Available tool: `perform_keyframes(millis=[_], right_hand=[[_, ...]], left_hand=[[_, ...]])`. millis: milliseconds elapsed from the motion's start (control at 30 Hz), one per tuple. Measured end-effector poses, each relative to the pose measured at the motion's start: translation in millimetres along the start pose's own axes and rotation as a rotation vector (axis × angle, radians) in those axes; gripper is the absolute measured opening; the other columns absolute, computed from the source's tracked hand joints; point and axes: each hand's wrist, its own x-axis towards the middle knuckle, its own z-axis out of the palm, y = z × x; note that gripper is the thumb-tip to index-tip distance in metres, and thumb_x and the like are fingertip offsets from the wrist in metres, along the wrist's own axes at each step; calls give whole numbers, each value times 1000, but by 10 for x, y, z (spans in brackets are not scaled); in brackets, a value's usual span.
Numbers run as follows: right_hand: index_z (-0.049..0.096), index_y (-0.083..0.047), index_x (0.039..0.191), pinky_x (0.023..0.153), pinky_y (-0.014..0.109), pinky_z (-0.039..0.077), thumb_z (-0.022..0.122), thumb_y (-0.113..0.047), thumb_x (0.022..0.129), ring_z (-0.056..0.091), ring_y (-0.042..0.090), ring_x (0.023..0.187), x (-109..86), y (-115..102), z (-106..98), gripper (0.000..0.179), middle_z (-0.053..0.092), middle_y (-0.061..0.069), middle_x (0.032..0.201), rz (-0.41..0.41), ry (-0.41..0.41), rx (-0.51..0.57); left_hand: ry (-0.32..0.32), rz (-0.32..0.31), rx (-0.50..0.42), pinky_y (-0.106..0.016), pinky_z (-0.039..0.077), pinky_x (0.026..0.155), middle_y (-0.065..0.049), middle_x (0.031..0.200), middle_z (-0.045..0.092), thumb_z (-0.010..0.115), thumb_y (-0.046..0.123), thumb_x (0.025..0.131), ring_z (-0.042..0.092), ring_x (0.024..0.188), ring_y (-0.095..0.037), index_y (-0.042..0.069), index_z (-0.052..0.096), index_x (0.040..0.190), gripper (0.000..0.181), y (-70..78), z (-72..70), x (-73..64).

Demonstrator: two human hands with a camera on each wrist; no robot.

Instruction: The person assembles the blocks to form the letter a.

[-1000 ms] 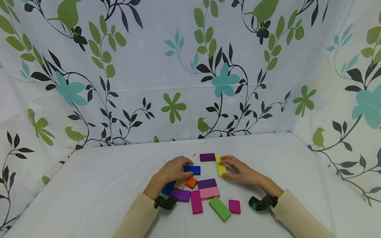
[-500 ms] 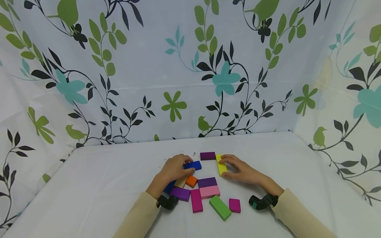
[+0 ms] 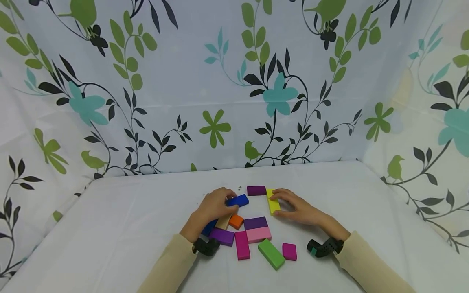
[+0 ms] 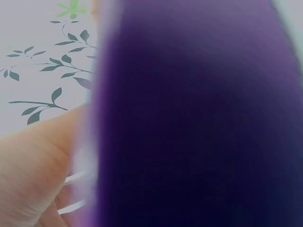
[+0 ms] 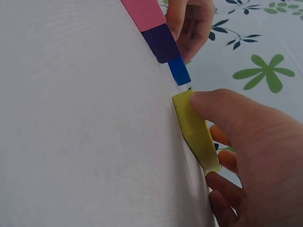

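Note:
My left hand pinches a blue block between thumb and fingers, the block's right end sticking out at a slant. To its right, my right hand grips a yellow block that stands lengthwise, away from me. The right wrist view shows the thumb on the near end of this yellow block and fingers along its far side. A dark plum block lies by the yellow block's far end. Under the left wrist are a purple block, a tan block and a dark blue block, partly hidden.
Nearer me lie orange, dark purple, pink, magenta and green blocks, plus a small magenta block. A blurred purple surface fills much of the left wrist view. Patterned cloth hangs behind the white table.
The left hand has turned the blue block, its right end swinging away from me, and shifted it slightly away. The right hand and yellow block stay nearly still.

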Motion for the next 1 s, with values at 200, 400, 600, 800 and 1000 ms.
perform_keyframes(millis=[200, 400, 600, 800, 1000], right_hand=[[56, -8, 130, 108, 65, 27, 68, -24, 92, 33, 44, 137, 5, -10, -4, 43, 40, 20, 146, -4, 2, -1], [56, -10, 131, 109, 63, 26, 68, -27, 91, 32, 42, 139, 11, 1, 13, 45, 40, 18, 147, 16, -1, 2], [56, -11, 130, 108, 64, 27, 69, -27, 91, 33, 43, 138, -3, 8, 6, 44, 40, 19, 146, 10, 7, -7], [56, -11, 130, 109, 63, 27, 69, -26, 91, 33, 42, 138, 0, 2, 9, 44, 40, 18, 147, 8, 4, 3], [56, -10, 130, 109, 63, 27, 70, -24, 90, 33, 42, 138, 1, -11, 9, 44, 41, 18, 146, 4, 8, 9]], left_hand=[[28, 0, 21, -40, 52, 83, -10, 107, 66, 72, 27, 88, 61, 95, -23, 7, 67, 117, 36, 19, 1, -10], [66, 0, 8, -42, 52, 83, -11, 106, 65, 72, 25, 88, 61, 94, -23, 6, 65, 118, 36, 0, 27, -11], [80, -20, -19, -48, 49, 85, -13, 106, 63, 71, 24, 89, 60, 92, -24, 5, 61, 123, 40, 0, 51, 4], [72, -36, -39, -44, 52, 85, -14, 107, 62, 71, 20, 87, 59, 93, -25, 4, 63, 120, 38, -6, 54, 5], [96, -5, -36, -43, 50, 83, -14, 103, 62, 70, 19, 89, 58, 90, -24, 1, 64, 118, 35, -29, 75, 14]])
